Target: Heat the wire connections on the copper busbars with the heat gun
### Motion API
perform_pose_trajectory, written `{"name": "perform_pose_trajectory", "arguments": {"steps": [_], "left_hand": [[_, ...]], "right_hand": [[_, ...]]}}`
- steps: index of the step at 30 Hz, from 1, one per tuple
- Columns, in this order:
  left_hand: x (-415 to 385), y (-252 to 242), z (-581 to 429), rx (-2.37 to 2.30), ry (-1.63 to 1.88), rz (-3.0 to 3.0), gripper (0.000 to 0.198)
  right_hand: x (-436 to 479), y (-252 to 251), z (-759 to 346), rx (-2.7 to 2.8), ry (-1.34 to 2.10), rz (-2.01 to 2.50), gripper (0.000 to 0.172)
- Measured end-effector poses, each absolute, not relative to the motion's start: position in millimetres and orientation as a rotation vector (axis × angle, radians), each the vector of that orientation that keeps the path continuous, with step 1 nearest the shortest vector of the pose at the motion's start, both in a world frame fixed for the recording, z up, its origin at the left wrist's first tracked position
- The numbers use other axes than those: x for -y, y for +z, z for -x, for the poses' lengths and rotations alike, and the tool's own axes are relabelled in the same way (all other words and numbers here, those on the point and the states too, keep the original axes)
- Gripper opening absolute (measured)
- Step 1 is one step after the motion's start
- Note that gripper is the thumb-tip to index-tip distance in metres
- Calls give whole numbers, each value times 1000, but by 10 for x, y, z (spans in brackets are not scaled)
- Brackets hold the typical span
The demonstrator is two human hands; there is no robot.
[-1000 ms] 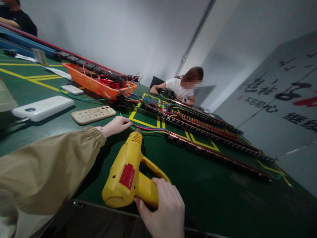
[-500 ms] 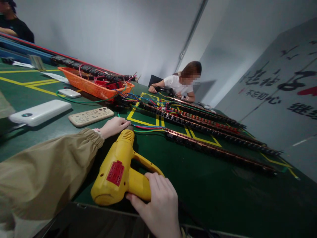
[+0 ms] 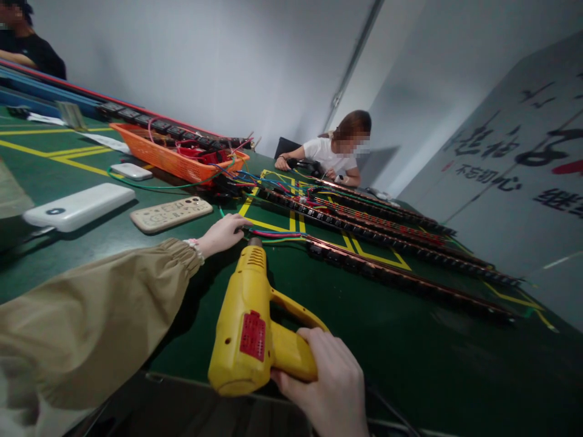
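My right hand (image 3: 330, 382) is wrapped round the handle of a yellow heat gun (image 3: 248, 321) with a red label. Its nozzle points away from me at a bundle of red, blue and green wires (image 3: 276, 234). My left hand (image 3: 223, 233), in a tan sleeve, pinches those wires at their near end, fingers closed. The wires run into the nearest of several long black power strips (image 3: 392, 279) lying on the green table (image 3: 410, 352).
A beige phone (image 3: 170, 213), a white power bank (image 3: 79, 206) and a small white device (image 3: 131, 171) lie at the left. An orange basket (image 3: 177, 158) holds cables behind them. One person sits at the table's far end (image 3: 334, 158), another at the top left (image 3: 27, 48).
The heat gun and my right hand have shifted to the right, and the gun's body has turned more upright. My left hand stays on the wires.
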State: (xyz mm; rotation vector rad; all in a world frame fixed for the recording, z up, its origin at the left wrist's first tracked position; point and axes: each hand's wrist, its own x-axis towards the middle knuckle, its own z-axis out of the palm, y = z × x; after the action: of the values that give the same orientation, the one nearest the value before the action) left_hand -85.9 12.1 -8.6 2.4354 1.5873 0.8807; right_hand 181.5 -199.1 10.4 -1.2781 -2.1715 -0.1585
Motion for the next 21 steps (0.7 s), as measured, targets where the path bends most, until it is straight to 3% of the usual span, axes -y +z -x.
{"name": "perform_pose_trajectory", "arguments": {"steps": [3, 12, 21], "left_hand": [[-136, -109, 728, -1645, 802, -2471, 41], [-21, -41, 655, -1822, 788, -2456, 24], [10, -30, 629, -1982, 636, -2479, 27]], "right_hand": [[2010, 77, -1844, 2168, -175, 1303, 41], [1994, -51, -1816, 2066, -175, 1307, 39], [2013, -16, -1807, 2075, -183, 1331, 38]]}}
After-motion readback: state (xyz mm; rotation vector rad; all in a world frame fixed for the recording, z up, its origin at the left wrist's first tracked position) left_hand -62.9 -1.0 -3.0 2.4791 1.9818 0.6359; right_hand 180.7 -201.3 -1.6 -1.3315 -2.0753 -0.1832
